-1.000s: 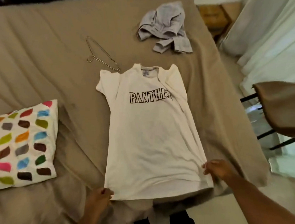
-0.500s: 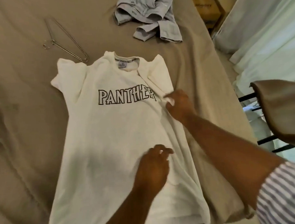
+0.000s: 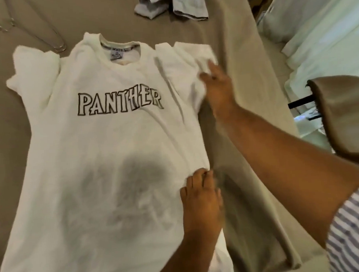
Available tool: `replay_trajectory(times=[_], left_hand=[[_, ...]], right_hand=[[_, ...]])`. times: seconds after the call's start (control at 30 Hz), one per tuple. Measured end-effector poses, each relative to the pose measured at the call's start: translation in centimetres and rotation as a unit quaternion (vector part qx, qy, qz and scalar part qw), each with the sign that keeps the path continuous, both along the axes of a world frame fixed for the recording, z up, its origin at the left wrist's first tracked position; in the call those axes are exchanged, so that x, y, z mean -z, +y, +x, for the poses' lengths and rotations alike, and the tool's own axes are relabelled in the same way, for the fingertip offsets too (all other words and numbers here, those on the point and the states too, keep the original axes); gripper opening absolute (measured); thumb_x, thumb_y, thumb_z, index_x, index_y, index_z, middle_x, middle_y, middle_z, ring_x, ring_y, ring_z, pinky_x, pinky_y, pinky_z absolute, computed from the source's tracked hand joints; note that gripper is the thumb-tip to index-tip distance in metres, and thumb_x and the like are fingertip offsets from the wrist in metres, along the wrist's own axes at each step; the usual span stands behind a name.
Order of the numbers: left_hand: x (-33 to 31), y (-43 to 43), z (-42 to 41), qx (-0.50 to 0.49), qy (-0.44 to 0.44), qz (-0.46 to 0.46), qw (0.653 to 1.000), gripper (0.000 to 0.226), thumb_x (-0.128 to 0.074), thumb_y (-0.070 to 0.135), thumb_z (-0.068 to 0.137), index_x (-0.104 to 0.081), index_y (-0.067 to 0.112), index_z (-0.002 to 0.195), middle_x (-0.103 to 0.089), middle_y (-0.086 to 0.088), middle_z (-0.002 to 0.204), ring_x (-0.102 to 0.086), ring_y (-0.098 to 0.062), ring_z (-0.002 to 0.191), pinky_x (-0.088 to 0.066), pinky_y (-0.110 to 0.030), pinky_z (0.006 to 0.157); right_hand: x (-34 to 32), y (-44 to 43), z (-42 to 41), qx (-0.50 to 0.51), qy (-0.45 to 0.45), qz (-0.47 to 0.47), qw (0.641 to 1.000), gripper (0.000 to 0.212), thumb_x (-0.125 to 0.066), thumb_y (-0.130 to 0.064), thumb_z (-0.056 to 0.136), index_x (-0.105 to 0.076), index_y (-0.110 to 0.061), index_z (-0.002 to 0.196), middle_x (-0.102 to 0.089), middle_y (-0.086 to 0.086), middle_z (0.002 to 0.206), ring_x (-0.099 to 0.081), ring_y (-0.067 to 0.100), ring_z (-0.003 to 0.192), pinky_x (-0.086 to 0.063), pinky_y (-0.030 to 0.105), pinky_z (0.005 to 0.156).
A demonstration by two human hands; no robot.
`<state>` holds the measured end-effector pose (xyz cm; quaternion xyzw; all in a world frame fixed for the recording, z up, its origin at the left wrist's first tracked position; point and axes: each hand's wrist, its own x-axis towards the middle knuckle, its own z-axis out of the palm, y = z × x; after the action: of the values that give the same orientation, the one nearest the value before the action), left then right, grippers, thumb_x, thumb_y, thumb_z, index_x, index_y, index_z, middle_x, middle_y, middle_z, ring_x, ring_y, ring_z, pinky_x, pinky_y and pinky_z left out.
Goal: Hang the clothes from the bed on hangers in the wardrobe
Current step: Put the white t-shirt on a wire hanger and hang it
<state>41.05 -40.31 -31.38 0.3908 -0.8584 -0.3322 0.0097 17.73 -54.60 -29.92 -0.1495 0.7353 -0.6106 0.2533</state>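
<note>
Far left on the tan bed (image 3: 238, 51) lies a wire hanger (image 3: 56, 43), its near end just beside the left sleeve of the white T-shirt (image 3: 105, 149). The shirt is spread face up across the middle of the bed, collar at the far end, hem running out of view at the near edge, with "PANTHER" printed across the chest. Beyond the collar, well apart, sits a crumpled grey garment (image 3: 169, 6).

The left hand (image 3: 202, 198) rests back-up on the shirt's right side edge with its fingers bent down onto the cloth. I cannot tell whether they pinch the seam or only press it. The right hand (image 3: 217, 87) reaches further, fingers straight and loosely spread on the right sleeve, though it is blurred.

The shirt looks light, thin and limp. It will likely sag and crease wherever it is unsupported and drag on the bedspread rather than slide. The shoulders or the collar seem the sensible places to take hold, so the hanger can go in through the neck or up from the hem.

Open bedspread surrounds the shirt on the left and far sides. On the right the bed's edge drops away close by, with a brown chair (image 3: 342, 112) and pale curtains (image 3: 324, 26) crowding that side, so lifting toward the left probably gives more room.
</note>
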Motion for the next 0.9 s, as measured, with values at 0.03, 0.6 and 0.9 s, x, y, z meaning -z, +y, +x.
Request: replay_trajectory(times=[0.03,0.6,0.9], left_hand=[[0.0,0.3,-0.2,-0.007,0.028,0.015,0.999,0.044,-0.083,0.026,0.078,-0.065,0.022,0.118,-0.068,-0.001,0.118,-0.068,-0.020,0.102,-0.060,-0.036,0.083],[0.7,2.1,-0.9,0.077,0.120,0.056,0.988,0.027,-0.050,0.018,0.100,-0.062,0.021,0.124,-0.050,0.009,0.135,-0.050,0.000,0.121,-0.040,-0.013,0.105],[0.7,-14.2,12.9,-0.257,0.125,-0.159,0.945,0.039,-0.054,0.025,0.093,-0.059,0.013,0.129,-0.058,-0.008,0.130,-0.052,-0.032,0.122,-0.040,-0.045,0.107]], right_hand=[[-0.5,2.0,-1.3,0.099,-0.096,-0.083,0.987,0.048,-0.066,-0.017,0.091,-0.060,-0.013,0.138,-0.062,0.009,0.138,-0.061,0.022,0.121,-0.052,0.036,0.101],[0.3,13.3,-0.5,0.155,0.073,0.144,0.975,0.044,-0.064,-0.019,0.079,-0.062,-0.038,0.118,-0.046,0.005,0.143,-0.053,0.026,0.128,-0.044,0.036,0.110],[-1.5,10.4,17.8,-0.075,0.241,0.070,0.965,0.034,-0.058,0.005,0.084,-0.069,-0.020,0.104,-0.056,-0.008,0.113,-0.060,0.013,0.103,-0.053,0.034,0.085]])
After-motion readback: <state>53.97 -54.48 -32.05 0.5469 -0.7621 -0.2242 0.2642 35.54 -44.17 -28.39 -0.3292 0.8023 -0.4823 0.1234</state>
